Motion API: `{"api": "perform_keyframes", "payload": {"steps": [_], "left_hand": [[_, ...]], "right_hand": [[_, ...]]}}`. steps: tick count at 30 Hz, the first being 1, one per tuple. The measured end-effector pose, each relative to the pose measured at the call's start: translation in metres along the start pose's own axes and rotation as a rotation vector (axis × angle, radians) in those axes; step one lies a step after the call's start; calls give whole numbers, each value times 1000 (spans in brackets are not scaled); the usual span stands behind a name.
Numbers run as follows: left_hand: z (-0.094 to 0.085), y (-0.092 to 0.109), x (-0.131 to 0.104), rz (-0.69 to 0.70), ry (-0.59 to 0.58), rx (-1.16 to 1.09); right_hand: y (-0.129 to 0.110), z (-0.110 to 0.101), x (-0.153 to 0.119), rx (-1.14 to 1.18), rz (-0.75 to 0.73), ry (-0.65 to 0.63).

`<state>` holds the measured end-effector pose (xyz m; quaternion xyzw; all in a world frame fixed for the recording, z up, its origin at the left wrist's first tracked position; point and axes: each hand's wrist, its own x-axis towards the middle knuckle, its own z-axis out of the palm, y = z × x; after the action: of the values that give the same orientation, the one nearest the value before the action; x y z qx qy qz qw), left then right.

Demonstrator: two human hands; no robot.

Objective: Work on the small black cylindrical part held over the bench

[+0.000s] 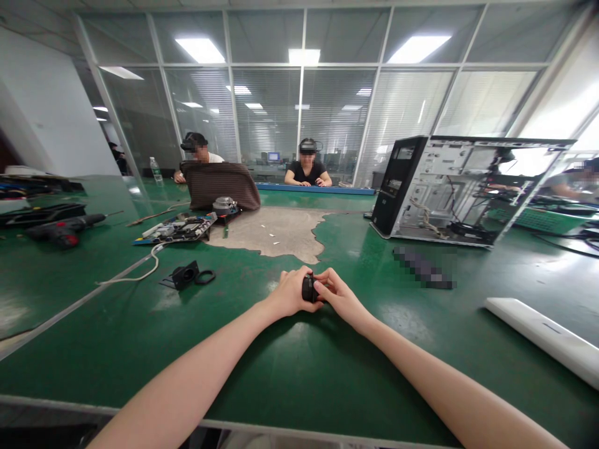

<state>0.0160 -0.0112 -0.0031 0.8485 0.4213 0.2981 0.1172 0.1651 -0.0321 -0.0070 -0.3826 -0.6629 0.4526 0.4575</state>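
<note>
Between my hands is a small black round part [308, 288], held just above the green table [262, 386]; its exact kind is too small to make out. My left hand [291, 293] is closed around its left side, thumb and fingers wrapped over it. From the right, my right hand [340, 295] pinches the same part with thumb and fingertips. To the left on the table lie a black bracket with a round opening [183, 274] and a flat black ring [204, 277] beside it.
A circuit board [180, 228] and a cordless drill [65, 229] lie left. An open computer case [435, 193] stands right, near a blurred dark object [423, 268] and a long white box [543, 333]. Two people [307, 171] sit across; another is partly visible far right.
</note>
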Motion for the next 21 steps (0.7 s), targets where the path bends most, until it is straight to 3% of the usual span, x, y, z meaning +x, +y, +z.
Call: {"api": "perform_keyframes", "payload": {"steps": [6, 12, 21], "left_hand": [[0, -1, 0, 11, -2, -9], [0, 0, 0, 11, -8, -15], [2, -4, 1, 11, -8, -7]], "right_hand": [[3, 0, 3, -61, 30, 29], [-2, -2, -2, 21, 7, -52], [7, -1, 5, -60, 23, 38]]}}
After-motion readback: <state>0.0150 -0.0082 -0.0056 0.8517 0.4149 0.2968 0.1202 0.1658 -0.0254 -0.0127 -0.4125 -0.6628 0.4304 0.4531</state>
